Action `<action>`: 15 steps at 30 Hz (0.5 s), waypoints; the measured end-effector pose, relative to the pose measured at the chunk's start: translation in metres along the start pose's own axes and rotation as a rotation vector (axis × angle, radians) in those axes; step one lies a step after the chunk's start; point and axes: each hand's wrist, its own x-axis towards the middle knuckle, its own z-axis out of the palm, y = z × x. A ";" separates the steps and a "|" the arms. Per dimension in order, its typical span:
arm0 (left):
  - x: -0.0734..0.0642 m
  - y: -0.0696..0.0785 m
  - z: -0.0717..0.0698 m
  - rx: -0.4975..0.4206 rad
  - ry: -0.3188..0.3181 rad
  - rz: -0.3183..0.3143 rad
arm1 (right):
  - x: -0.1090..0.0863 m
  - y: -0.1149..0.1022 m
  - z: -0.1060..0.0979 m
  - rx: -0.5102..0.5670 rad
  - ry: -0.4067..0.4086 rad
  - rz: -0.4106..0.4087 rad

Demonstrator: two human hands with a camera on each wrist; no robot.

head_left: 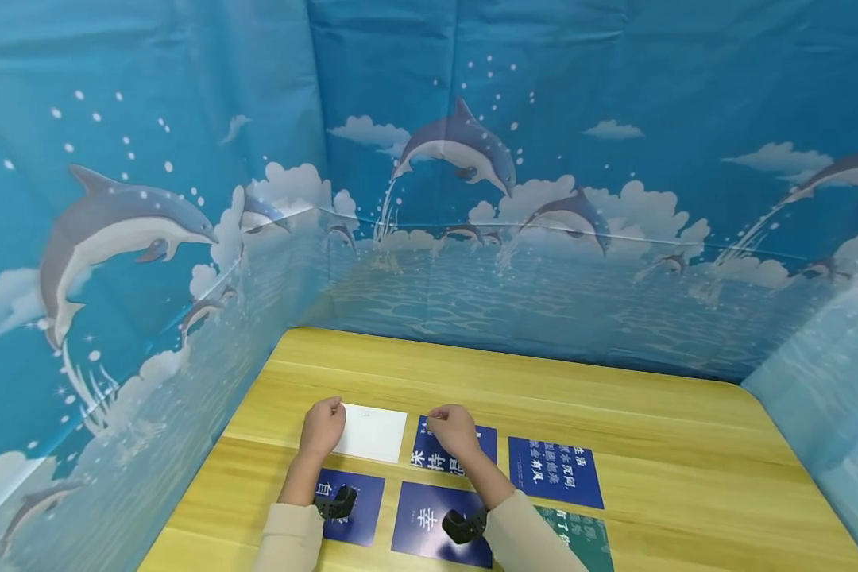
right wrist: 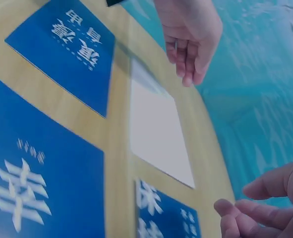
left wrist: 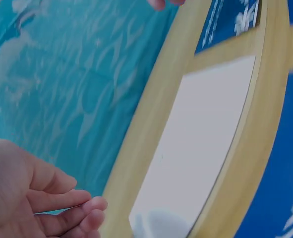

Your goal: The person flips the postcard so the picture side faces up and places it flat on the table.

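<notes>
A blank white card (head_left: 372, 437) with a tiny mark near its far edge lies flat on the table. My left hand (head_left: 323, 427) hovers by its left end, fingers loosely bent and holding nothing in the left wrist view. To the right of it, a blue card (head_left: 482, 451) with white Chinese characters is partly covered in the head view by my right hand (head_left: 454, 430). Those fingers (right wrist: 253, 213) are relaxed too, with nothing between them in the right wrist view.
Nearer the body lie a blue card (head_left: 366, 500) and a purple-blue card (head_left: 418, 520). Another blue card (head_left: 561, 477) and a green card (head_left: 588, 540) are on the right. A dolphin-print curtain (head_left: 415, 294) encloses the yellow wood-grain table (head_left: 665, 445).
</notes>
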 end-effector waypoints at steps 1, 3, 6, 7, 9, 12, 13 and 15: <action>0.002 -0.004 -0.003 0.004 -0.002 -0.010 | 0.000 -0.002 0.004 0.007 0.000 0.007; 0.004 -0.010 -0.008 0.001 -0.010 -0.034 | 0.000 -0.004 0.013 0.016 -0.002 0.020; 0.005 -0.019 -0.014 0.023 -0.005 -0.042 | 0.000 -0.008 0.023 0.022 -0.012 0.041; 0.006 -0.021 -0.015 0.030 -0.006 -0.049 | 0.000 -0.009 0.026 0.022 -0.015 0.049; 0.006 -0.025 -0.017 0.043 -0.001 -0.057 | -0.001 -0.009 0.030 0.025 -0.022 0.053; 0.006 -0.030 -0.018 0.056 0.007 -0.062 | -0.002 -0.010 0.037 0.022 -0.036 0.073; 0.006 -0.031 -0.017 0.050 0.001 -0.067 | -0.002 -0.010 0.038 0.022 -0.038 0.075; 0.006 -0.032 -0.016 0.049 -0.001 -0.061 | -0.003 -0.009 0.042 0.025 -0.032 0.080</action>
